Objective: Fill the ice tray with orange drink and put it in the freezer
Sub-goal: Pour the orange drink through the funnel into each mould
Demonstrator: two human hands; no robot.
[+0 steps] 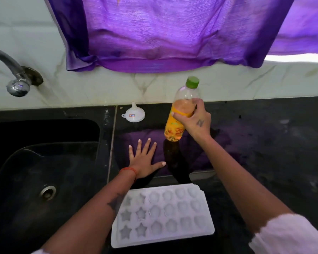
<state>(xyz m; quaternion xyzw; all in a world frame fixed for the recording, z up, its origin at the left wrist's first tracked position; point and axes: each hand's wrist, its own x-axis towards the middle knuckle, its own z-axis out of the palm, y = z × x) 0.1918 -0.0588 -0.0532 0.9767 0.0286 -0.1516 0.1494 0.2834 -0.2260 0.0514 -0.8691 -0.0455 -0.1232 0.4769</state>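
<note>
Gripping the clear plastic bottle of orange drink (180, 114) at mid-body, the right hand (195, 120) held it upright, far of the empty white soft-looking ice tray (162, 215); the left hand (143, 158) lay flat, fingers spread. The capped bottle probably felt light, slippery.

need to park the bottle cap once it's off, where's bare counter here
Bare counter runs right of the bottle and right hand to the frame edge. A smaller patch lies between the funnel and left hand. Crowded near the front, where the ice tray sits.
</note>
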